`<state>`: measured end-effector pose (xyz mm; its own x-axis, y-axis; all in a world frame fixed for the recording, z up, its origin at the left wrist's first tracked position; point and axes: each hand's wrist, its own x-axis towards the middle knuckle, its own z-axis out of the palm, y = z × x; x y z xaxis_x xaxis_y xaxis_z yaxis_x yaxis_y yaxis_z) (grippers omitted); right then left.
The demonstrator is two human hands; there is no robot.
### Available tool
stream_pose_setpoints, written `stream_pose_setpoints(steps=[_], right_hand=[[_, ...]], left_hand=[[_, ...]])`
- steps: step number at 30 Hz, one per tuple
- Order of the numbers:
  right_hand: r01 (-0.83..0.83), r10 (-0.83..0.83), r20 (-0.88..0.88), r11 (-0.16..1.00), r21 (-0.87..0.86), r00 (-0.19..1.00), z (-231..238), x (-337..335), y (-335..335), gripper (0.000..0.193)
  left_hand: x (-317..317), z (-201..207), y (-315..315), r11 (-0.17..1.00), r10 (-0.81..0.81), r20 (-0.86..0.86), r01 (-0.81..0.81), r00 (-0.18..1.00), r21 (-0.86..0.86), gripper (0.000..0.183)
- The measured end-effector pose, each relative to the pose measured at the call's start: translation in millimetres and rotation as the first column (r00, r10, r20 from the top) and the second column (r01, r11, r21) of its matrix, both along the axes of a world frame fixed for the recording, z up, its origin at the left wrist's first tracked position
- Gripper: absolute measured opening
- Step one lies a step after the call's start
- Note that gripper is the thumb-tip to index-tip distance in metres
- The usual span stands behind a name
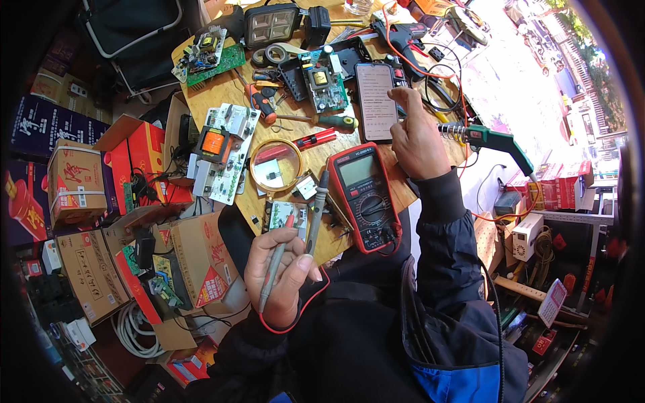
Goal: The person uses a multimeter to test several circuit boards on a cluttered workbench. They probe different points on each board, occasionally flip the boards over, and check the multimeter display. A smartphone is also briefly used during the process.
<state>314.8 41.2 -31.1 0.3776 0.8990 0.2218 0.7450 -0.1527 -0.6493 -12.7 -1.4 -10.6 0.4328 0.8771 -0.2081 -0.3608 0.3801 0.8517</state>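
My left hand point(277, 269) is closed round a pair of grey multimeter probes point(317, 213), one pointing up and the other, with a red lead, slanting across the fingers. My right hand point(422, 142) is over the right edge of a smartphone point(376, 107) lying on the table, its index finger stretched toward the lit screen of text; whether it touches cannot be told. Between the hands lies a red and black digital multimeter point(366, 195). A yellow-rimmed magnifying glass point(277, 165) and a small circuit board point(287, 218) lie just beyond my left hand.
Circuit boards point(222, 151), a screwdriver point(322, 121) and tape rolls point(274, 55) crowd the wooden table point(218, 91). A green soldering iron point(487, 138) sits in a coiled holder at the right. Loose leads cross the far right corner. Cardboard boxes point(87, 265) stand at the left.
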Motion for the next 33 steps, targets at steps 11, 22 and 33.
stream_pose_setpoints(steps=[11, 22, 33], right_hand=[[0.020, -0.020, -0.047, 1.000, -0.001, 0.999, 5, -5, -2, 0.050], [0.126, -0.112, -0.216, 0.991, 0.053, 0.970, 34, -27, -27, 0.049], [0.126, -0.123, -0.124, 0.992, 0.016, 0.985, 39, -27, -40, 0.042]], left_hand=[[-1, -3, 0, 1.000, 0.009, 0.007, -0.009, 1.000, 0.003, 0.040], [0, -2, 2, 1.000, 0.013, -0.011, -0.013, 1.000, 0.010, 0.040], [-1, -1, 0, 1.000, 0.005, -0.021, -0.005, 1.000, 0.015, 0.039]])
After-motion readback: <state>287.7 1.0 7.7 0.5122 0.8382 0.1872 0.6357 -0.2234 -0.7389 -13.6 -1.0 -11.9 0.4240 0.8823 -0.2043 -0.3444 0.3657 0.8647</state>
